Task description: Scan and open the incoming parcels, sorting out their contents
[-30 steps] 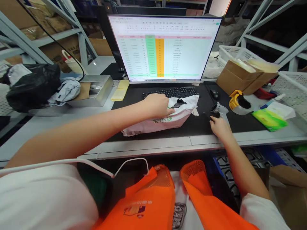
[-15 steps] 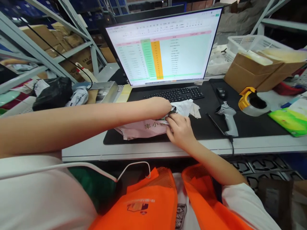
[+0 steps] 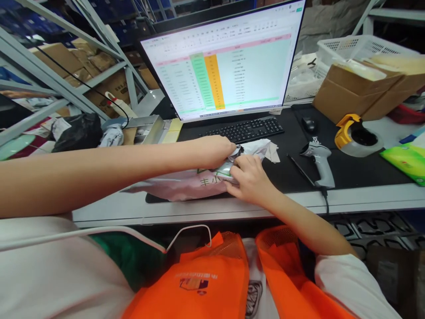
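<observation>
A pink and white plastic mailing bag [image 3: 186,186] with printed characters lies crumpled at the front of the black desk mat. My left hand [image 3: 217,150] reaches across above it and is closed on the bag's upper part, fingers mostly hidden behind the hand. Close beside it, my right hand [image 3: 249,177] has its fingers curled and pinches the bag's right side. Between the two hands some white and green plastic shows, with a dark patch near the left fingertips. Behind the right hand, white plastic and a creased paper label [image 3: 272,153] stick out.
Behind the hands stand a keyboard [image 3: 245,128] and a lit monitor [image 3: 245,71]. To the right lie a barcode scanner [image 3: 320,164], a pen [image 3: 300,169], a mouse [image 3: 308,125], a tape dispenser [image 3: 347,128] and a cardboard box [image 3: 352,93]. A black plastic bag [image 3: 81,133] sits at left.
The bag now spreads further left along the desk edge, and more white and green plastic shows between my hands. My right hand has shifted only slightly. The view has tilted a little.
</observation>
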`<state>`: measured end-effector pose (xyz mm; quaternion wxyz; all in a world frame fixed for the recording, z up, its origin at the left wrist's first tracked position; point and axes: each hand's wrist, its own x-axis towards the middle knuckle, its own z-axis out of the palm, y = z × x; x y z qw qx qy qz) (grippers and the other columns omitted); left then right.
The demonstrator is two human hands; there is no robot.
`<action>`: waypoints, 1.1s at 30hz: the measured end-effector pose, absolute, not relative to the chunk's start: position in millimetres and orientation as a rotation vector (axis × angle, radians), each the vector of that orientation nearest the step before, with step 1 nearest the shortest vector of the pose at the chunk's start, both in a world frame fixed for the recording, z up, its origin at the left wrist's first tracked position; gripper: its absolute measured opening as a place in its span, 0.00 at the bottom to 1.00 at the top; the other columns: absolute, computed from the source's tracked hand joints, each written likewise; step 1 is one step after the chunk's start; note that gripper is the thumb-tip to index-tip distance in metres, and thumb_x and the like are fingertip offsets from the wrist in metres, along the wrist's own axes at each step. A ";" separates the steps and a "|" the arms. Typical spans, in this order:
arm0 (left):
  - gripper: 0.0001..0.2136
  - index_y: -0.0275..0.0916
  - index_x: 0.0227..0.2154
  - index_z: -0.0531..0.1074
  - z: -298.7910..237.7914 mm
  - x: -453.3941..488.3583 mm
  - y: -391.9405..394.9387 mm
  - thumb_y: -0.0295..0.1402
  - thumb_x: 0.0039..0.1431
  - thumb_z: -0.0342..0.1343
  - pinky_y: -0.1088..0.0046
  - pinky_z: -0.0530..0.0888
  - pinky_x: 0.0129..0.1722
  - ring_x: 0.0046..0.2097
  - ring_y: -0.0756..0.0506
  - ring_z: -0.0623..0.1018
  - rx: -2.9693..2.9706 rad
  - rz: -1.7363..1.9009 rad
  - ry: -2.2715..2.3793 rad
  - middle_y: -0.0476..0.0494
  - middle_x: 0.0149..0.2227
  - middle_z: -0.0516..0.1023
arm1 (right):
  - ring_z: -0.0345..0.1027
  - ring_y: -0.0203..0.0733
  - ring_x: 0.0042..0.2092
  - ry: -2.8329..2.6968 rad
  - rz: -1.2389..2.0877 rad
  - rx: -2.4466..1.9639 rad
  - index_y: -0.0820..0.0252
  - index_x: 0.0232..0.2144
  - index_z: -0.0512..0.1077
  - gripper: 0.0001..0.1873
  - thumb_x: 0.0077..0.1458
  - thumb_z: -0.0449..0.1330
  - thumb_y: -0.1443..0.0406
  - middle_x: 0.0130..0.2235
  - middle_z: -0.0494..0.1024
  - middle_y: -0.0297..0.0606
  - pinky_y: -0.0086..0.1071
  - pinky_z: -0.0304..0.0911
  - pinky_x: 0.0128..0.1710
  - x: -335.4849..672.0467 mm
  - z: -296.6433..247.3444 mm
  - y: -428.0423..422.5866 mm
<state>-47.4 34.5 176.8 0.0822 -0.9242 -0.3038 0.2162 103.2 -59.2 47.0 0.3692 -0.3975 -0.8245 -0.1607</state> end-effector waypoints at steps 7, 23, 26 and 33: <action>0.17 0.41 0.50 0.76 165.1 -121.1 57.3 0.27 0.57 0.56 0.67 0.74 0.41 0.42 0.39 0.82 -2.922 0.381 -1.238 0.43 0.41 0.83 | 0.70 0.43 0.50 -2.355 -0.258 -0.644 0.58 0.28 0.69 0.17 0.73 0.56 0.68 0.37 0.77 0.38 0.42 0.55 0.53 154.7 30.3 -74.1; 0.21 0.41 0.30 0.72 136.4 -186.4 -15.7 0.51 0.74 0.51 0.55 0.67 0.58 0.37 0.43 0.75 -3.046 -0.370 -0.045 0.45 0.30 0.75 | 0.56 0.44 0.30 -2.370 -0.238 -0.838 0.57 0.25 0.68 0.23 0.75 0.54 0.58 0.25 0.67 0.35 0.40 0.46 0.35 58.1 59.2 -106.4; 0.20 0.43 0.25 0.66 128.3 -216.8 -23.7 0.48 0.72 0.57 0.59 0.69 0.50 0.32 0.44 0.70 -3.111 -0.352 -0.020 0.50 0.26 0.68 | 0.52 0.42 0.29 -2.447 -0.141 -0.612 0.56 0.22 0.65 0.27 0.77 0.50 0.62 0.24 0.63 0.33 0.39 0.47 0.34 87.9 51.0 -109.5; 0.18 0.43 0.22 0.66 92.5 -289.8 -23.5 0.43 0.64 0.63 0.60 0.64 0.51 0.35 0.43 0.74 -3.218 -0.436 -0.492 0.51 0.24 0.68 | 0.51 0.43 0.29 -2.564 -0.008 -0.518 0.55 0.22 0.63 0.23 0.71 0.51 0.72 0.25 0.60 0.33 0.39 0.50 0.33 142.3 52.0 -137.0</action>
